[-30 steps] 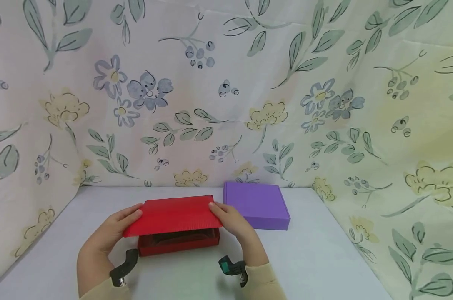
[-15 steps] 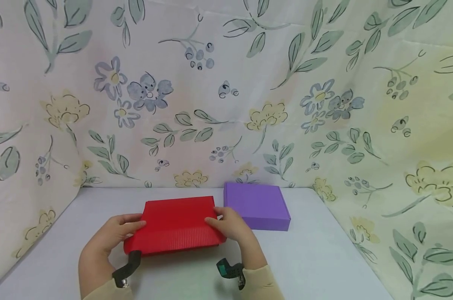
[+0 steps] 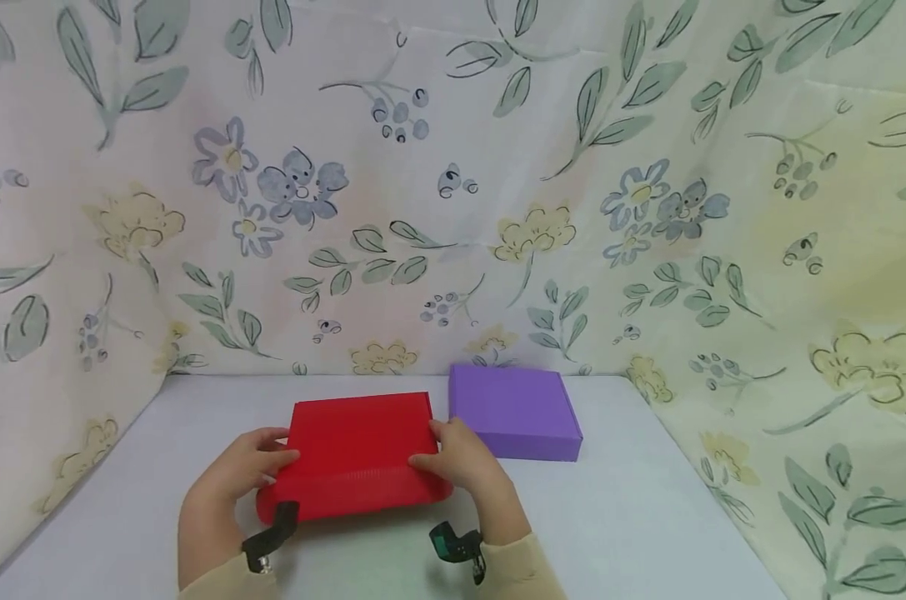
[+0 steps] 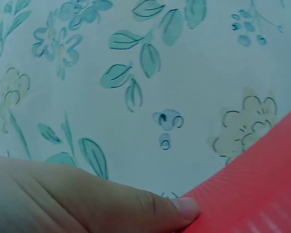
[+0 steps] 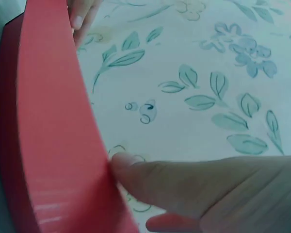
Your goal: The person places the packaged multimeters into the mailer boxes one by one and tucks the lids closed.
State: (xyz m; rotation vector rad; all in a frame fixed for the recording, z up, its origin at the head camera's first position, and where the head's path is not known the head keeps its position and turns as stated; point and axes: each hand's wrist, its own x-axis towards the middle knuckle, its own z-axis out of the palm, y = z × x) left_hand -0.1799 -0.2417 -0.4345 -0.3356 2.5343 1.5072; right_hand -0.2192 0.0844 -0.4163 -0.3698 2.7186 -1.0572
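A red cardboard box (image 3: 358, 437) lies on the white table, its lid down and the ribbed front flap (image 3: 362, 493) bent over the front side. My left hand (image 3: 231, 475) holds the box at its left side, thumb on the lid. At the right side my right hand (image 3: 469, 462) grips it, thumb on top and forefinger at the edge. The left wrist view shows the left thumb (image 4: 160, 211) against the red cardboard (image 4: 262, 174). In the right wrist view the right thumb (image 5: 140, 177) presses the edge of the red lid (image 5: 58, 116). The box's inside is hidden.
A closed purple box (image 3: 513, 408) stands behind and to the right, close to my right hand. Flowered cloth (image 3: 453, 200) hangs at the back and sides of the white table (image 3: 633, 517). A black camera mount sits on each wrist.
The lid has come down over the red box, covering its dark opening, and the front flap has folded downward. Both hands have moved slightly lower along the sides; the left has shifted right.
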